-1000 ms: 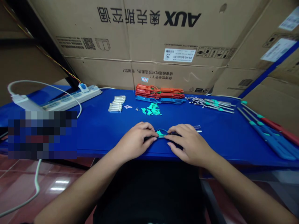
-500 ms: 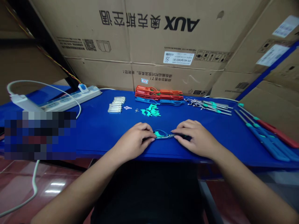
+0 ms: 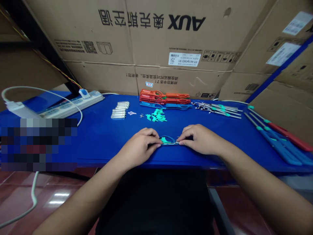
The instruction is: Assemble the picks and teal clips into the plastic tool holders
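Observation:
A blue lighter casing half [image 3: 168, 143] lies on the blue table near its front edge, with a green trigger [image 3: 165, 140] in its looped part. My left hand [image 3: 140, 147] is closed, thumb and finger pinching the casing's left end. My right hand [image 3: 197, 139] is closed too, its fingertips pinched at the right end where a thin pale wire runs along the casing. What exactly those fingertips hold is too small to tell. Just beyond the hands lies a loose pile of green triggers [image 3: 157, 115].
Orange, red and blue casing halves [image 3: 165, 99] are stacked by the cardboard box [image 3: 151, 39]. Clear-silver tubes [image 3: 119, 110] lie left of them, metal rods with wires [image 3: 220, 110] right. Long-rod lighter assemblies [image 3: 276, 140] rest at far right. A power strip [image 3: 73, 104] stands left.
My right hand has shifted a little left and its fingers have closed into a tighter pinch at the casing's end. My left hand keeps its grip. The view has shifted slightly.

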Available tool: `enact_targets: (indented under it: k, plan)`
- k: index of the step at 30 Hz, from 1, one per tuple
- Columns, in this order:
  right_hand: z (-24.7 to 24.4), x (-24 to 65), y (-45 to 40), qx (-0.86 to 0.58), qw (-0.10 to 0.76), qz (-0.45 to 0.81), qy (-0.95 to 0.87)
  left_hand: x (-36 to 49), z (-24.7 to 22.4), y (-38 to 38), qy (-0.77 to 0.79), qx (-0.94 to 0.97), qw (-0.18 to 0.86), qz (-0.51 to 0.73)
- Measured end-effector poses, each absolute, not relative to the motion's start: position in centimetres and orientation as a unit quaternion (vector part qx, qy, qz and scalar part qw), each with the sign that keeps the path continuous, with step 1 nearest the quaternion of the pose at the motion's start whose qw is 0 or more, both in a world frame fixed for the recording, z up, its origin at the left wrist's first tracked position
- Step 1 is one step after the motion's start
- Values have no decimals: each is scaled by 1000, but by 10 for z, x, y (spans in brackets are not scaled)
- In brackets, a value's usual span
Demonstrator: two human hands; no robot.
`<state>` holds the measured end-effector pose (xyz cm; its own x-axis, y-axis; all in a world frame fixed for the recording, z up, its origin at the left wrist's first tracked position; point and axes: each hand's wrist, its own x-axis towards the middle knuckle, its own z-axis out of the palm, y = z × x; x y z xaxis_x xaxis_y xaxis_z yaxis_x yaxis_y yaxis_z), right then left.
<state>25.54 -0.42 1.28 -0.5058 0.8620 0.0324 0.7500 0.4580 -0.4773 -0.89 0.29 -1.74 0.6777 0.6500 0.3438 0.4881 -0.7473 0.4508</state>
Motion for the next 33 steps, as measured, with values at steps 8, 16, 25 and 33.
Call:
enact_targets:
  k: [8,16,25,33]
  plan:
    - [13,252,-10,-484,94,146,-858,-6,-16,1,323,910,138,222]
    - [29,265,7,-460,119,84,-876,-13,61,23,337,911,124,204]
    - [22,304,125,-593,96,-24,-799,-18,47,139,437,819,69,365]
    - [15,303,142,-604,143,-15,-784,-9,14,139,384,855,110,330]
